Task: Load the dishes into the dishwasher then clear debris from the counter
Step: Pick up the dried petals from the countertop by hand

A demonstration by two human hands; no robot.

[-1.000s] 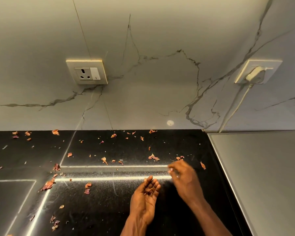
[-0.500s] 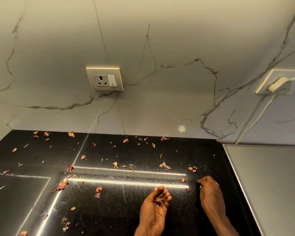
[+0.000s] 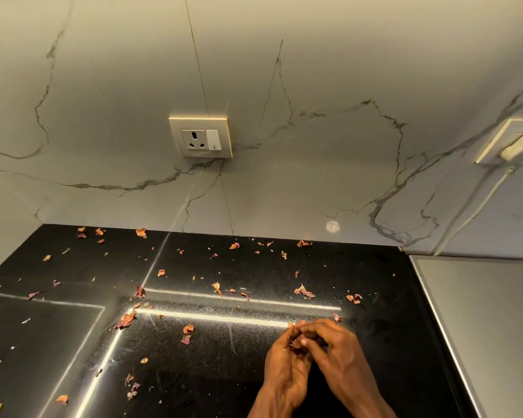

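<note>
Head view: left hand (image 3: 284, 365) is cupping gathered peel scraps (image 3: 296, 346); right hand (image 3: 338, 354) is dipping fingertips into that palm, pinch indiscernible. Nearest loose flake (image 3: 337, 317) is lying on the counter (image 3: 209, 372) just beyond the right hand, toward the wall.

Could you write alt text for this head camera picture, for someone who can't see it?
Two hands meet low over a black counter: the cupped left hand holds gathered flakes of reddish-brown debris, and the right hand has its fingertips in that palm. Many scattered flakes litter the counter below a marble wall with a socket.
</note>
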